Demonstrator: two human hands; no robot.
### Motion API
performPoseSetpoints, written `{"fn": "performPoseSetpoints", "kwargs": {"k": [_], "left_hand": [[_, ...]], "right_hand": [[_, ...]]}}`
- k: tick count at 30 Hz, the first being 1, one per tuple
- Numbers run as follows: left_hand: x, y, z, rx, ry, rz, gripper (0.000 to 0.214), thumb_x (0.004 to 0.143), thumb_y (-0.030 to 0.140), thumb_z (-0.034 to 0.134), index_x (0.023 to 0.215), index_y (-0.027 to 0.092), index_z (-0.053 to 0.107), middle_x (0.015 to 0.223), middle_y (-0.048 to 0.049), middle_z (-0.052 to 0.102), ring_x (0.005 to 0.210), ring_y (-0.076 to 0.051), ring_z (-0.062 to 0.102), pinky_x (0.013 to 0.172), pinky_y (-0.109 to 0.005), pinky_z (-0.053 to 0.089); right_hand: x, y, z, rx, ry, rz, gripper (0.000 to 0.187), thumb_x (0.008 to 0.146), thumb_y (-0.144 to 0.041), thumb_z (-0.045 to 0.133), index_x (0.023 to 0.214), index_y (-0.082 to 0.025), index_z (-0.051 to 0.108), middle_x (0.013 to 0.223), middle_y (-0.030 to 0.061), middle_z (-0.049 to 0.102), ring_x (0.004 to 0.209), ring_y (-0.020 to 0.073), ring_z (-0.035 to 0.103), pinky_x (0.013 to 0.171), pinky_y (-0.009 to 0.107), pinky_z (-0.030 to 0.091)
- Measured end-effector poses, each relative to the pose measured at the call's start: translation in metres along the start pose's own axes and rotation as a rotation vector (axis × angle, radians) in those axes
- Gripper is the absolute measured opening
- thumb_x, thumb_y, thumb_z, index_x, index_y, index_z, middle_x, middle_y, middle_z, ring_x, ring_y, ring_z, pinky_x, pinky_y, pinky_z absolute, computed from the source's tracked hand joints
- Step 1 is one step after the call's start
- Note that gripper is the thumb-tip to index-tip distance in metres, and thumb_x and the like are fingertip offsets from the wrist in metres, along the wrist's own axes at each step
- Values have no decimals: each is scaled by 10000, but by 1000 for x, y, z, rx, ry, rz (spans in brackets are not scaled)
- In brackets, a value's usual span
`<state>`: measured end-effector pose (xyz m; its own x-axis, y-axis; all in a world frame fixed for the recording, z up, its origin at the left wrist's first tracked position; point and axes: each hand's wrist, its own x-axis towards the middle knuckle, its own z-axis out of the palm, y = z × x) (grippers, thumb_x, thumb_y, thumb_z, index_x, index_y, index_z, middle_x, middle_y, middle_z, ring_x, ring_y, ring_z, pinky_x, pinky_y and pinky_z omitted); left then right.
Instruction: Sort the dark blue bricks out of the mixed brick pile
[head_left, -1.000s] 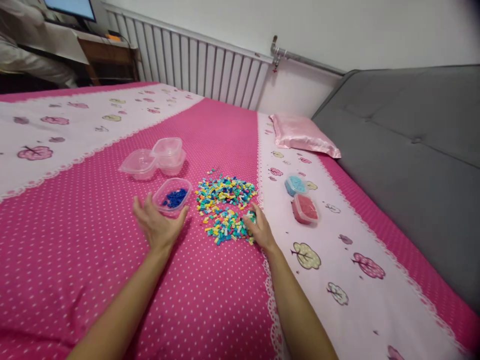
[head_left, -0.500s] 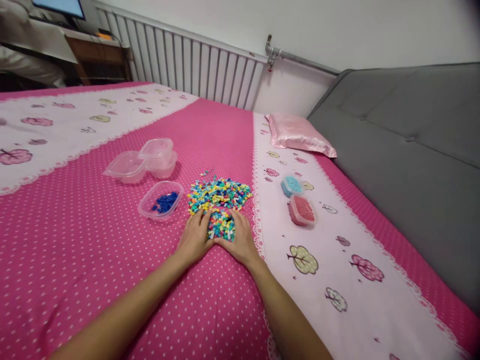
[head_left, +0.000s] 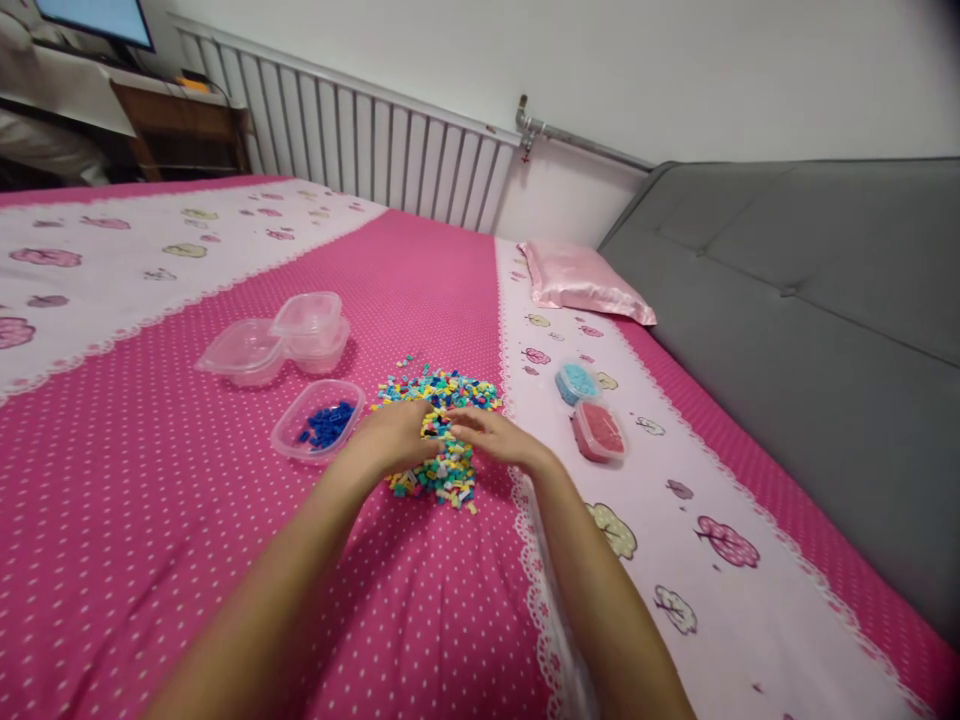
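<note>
In the head view, both bare arms reach forward from the lower edge and slant inward, so that the hands face each other over the pile of small bricks (head_left: 439, 482) on the pink dotted bedspread (head_left: 187, 540). The left hand (head_left: 396, 437) comes in from the left, its back turned up, with its fingers curving over the bricks and its thumb spread apart below them. The right hand (head_left: 491, 438) points leftward from a bent wrist, fingers stretched out and thumb held a little away from them. A narrow gap showing bricks separates the two sets of fingertips; whether either hand pinches a piece cannot be told. Just left of the left hand stands the clear tub (head_left: 283, 440) of dark blue bricks (head_left: 328, 426); well apart, beyond the right hand, is the container of red pieces (head_left: 598, 432).
</note>
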<state>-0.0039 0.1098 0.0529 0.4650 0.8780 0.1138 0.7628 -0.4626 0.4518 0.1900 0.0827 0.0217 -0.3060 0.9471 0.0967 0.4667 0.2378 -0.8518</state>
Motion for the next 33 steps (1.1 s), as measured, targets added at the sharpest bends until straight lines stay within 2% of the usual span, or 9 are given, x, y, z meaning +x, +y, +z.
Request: {"fn": "performPoseSetpoints", "kwargs": {"k": [3, 5, 7, 10, 16, 19, 23, 27, 33], "left_hand": [[16, 10, 1, -32, 69, -35, 392, 718, 395, 592, 1049, 192, 648, 1006, -135, 696, 943, -326, 645, 793, -442, 491], [23, 12, 18, -249, 204, -67, 350, 775, 361, 540, 1057, 181, 641, 1005, -117, 696, 924, -271, 654, 808, -408, 505], [26, 9, 39, -510, 333, -67, 321, 802, 345, 510, 1051, 185, 635, 1009, -94, 691, 906, -228, 655, 803, -377, 523], [24, 4, 57, -797, 372, -124, 277, 787, 379, 543, 975, 203, 647, 972, -62, 695, 908, -216, 651, 839, -382, 526], [17, 12, 48, -1060, 294, -206, 333, 821, 422, 523, 1038, 203, 648, 1073, -63, 685, 1017, -231, 630, 932, -420, 480], [14, 21, 53, -824, 214, -39, 380, 868, 397, 464, 1138, 178, 618, 1183, -95, 643, 1118, -243, 578, 986, -432, 430], [7, 28, 68, -209, 4, 243, 401, 864, 278, 475, 1215, 115, 578, 1335, -148, 533, 1297, -286, 405, 1091, -476, 282], [1, 33, 72, 87, -166, 268, 364, 882, 308, 455, 1131, 95, 614, 1215, -168, 599, 1166, -314, 506, 1007, -485, 360], [2, 37, 63, 150, -222, 226, 340, 908, 336, 385, 979, 146, 657, 978, -123, 646, 967, -290, 562, 882, -471, 412]], "right_hand": [[4, 13, -27, -92, 254, 149, 279, 807, -250, 555, 1061, -184, 649, 1011, 49, 702, 925, 187, 647, 848, 358, 503], [11, 28, -31, -169, 518, 249, 294, 788, -184, 541, 1061, -182, 650, 1010, 58, 701, 910, 196, 650, 855, 368, 497], [20, 44, -27, -241, 674, 316, 312, 779, -161, 533, 1070, -158, 648, 1019, 84, 696, 878, 203, 654, 846, 365, 494], [35, 58, -22, -359, 675, 285, 331, 774, -215, 579, 1091, -145, 646, 1026, 96, 689, 823, 207, 653, 848, 373, 484], [45, 56, -26, -477, 538, 303, 269, 775, -179, 578, 1020, -171, 688, 1000, 70, 707, 885, 214, 646, 874, 376, 476], [41, 53, -28, -458, 499, 314, 301, 788, -161, 564, 1067, -161, 676, 1033, 79, 702, 872, 183, 646, 868, 325, 476], [37, 56, -33, -365, 462, 339, 292, 774, -119, 548, 1027, -165, 687, 882, 42, 714, 784, 145, 645, 793, 263, 489], [34, 62, -40, -294, 429, 370, 282, 735, -88, 539, 955, -176, 693, 773, 6, 694, 685, 122, 632, 678, 224, 490], [28, 71, -52, -265, 465, 430, 332, 704, -39, 490, 944, -167, 680, 731, 7, 702, 663, 124, 650, 645, 216, 491]]}}
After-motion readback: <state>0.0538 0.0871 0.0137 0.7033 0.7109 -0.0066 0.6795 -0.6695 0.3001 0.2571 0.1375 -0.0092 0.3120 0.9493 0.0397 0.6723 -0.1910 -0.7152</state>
